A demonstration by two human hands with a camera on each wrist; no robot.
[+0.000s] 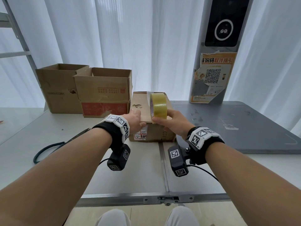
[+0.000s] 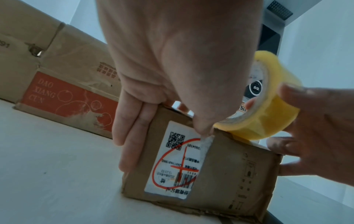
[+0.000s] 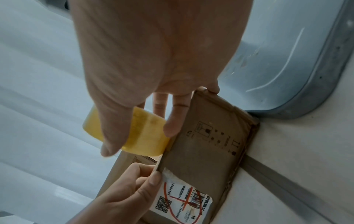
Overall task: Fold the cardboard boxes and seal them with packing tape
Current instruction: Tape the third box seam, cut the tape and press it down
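Behind the left hand (image 1: 136,123) and right hand (image 1: 172,123), black straps (image 1: 114,136) ringed with white marker blocks (image 1: 119,121) are worn. A black camera (image 1: 119,158) bearing square markers is slung under each wrist, with a thin black cable (image 1: 205,171) attached. Pale grey trousers (image 1: 112,217) are worn.

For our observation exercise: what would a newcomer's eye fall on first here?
A yellow translucent roll of packing tape, gripped by the right hand, stands on edge atop the small brown cardboard box at centre. The left hand holds the box's corner by its red-scrawled white shipping label.
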